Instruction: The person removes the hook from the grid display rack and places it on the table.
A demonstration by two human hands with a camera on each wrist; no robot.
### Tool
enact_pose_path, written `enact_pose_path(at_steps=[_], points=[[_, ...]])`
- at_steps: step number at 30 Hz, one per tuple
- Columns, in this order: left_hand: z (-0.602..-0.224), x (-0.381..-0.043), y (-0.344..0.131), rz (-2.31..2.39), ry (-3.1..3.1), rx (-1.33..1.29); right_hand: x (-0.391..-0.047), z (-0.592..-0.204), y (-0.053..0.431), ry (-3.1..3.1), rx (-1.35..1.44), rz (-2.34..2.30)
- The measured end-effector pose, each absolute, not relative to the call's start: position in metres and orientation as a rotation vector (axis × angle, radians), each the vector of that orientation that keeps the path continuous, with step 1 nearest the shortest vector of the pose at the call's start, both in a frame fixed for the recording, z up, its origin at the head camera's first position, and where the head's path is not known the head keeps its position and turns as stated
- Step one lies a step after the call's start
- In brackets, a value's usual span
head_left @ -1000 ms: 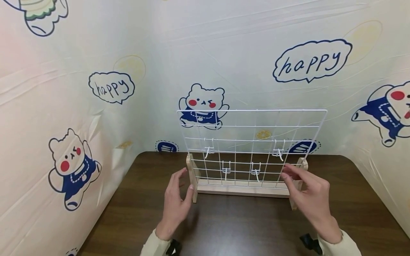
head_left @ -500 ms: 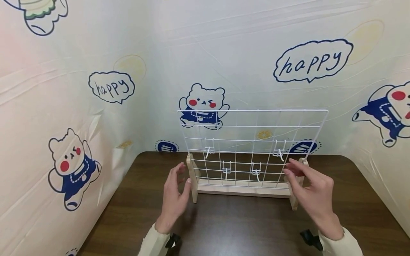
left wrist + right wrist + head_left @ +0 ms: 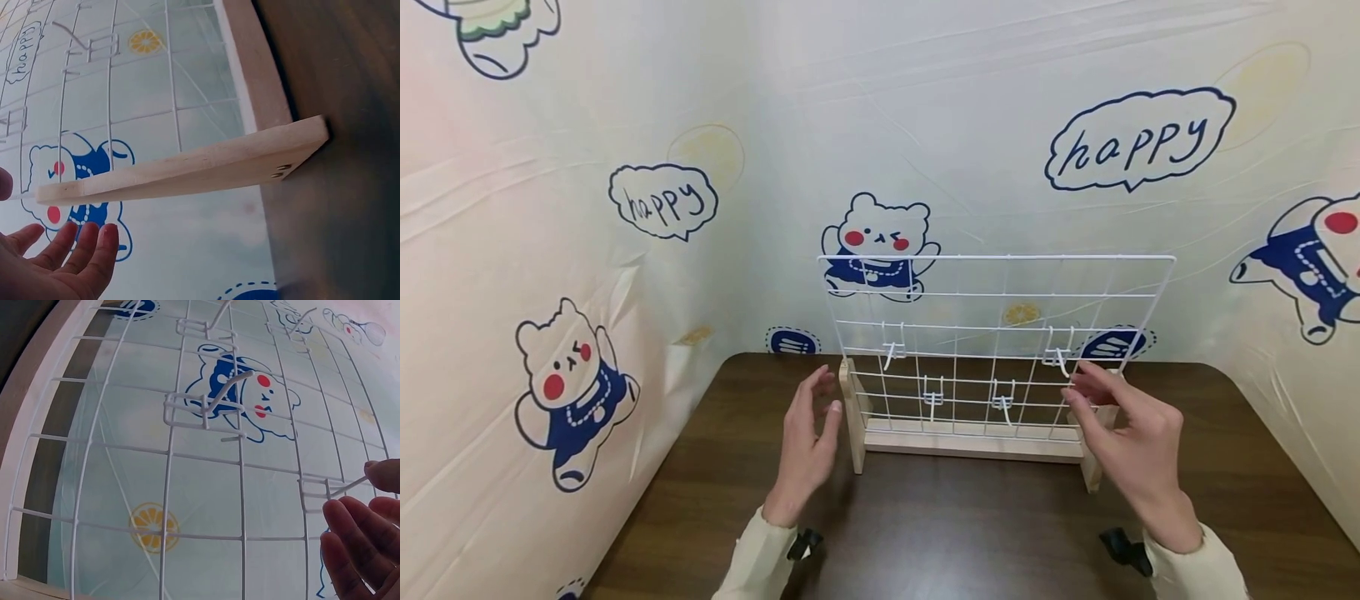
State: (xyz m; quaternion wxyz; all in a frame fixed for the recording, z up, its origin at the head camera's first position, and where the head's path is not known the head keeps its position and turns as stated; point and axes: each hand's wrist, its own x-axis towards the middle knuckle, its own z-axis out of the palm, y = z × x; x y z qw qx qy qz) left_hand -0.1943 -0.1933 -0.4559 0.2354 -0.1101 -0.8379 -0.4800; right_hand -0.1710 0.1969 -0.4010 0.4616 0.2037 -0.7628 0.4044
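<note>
A white wire grid rack (image 3: 955, 358) stands on a wooden base (image 3: 970, 444) with a wooden upright at each end. Several white wire hooks hang on it, two higher and two lower. Just left of the left upright (image 3: 187, 159), my left hand (image 3: 805, 442) is raised with fingers spread and nothing between them. My right hand (image 3: 1135, 442) is in front of the rack's right end, thumb and fingers apart. In the right wrist view its fingertips lie around the outer end of the upper right hook (image 3: 344, 485), the thumb overlapping the tip.
The rack stands toward the back of a dark brown wooden table (image 3: 955, 533). A pale sheet (image 3: 760, 150) printed with bears and "happy" bubbles hangs behind and at both sides. Black straps (image 3: 1125, 550) show at the cream sleeves (image 3: 1195, 567).
My left hand has risen slightly, away from me along the left upright. My right hand has also moved up a little, closer to the upper right hook. The rack and its hooks keep their arrangement.
</note>
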Motion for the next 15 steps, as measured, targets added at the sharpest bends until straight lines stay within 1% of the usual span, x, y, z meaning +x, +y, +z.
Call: enact_pose_path(at_steps=[15], points=[[-0.447,-0.212,-0.192,-1.344,-2.252,-0.335,-0.175,-0.399,0.193,-1.886,0.478,0.989]])
